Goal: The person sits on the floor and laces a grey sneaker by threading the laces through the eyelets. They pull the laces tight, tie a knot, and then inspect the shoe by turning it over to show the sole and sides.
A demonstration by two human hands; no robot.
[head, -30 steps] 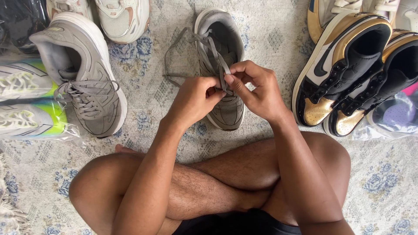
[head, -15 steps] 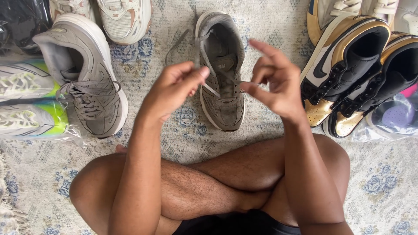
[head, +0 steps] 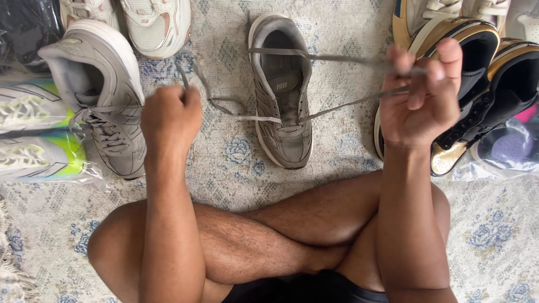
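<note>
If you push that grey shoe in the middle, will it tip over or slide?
The grey shoe would probably slide rather than tip: it sits flat on its wide sole on the rug. It looks fairly light. Its lace is floppy, pulled out by both hands, so it might tug the shoe.

One camera only — on the person's head, looking steeply down and close at the crossed legs [head: 269, 235], the carpet [head: 224, 163] and the shoes ahead.

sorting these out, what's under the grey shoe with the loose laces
The grey shoe sits on a pale patterned rug. The rug beneath its sole is covered, so I cannot see whether anything else lies there.
</note>
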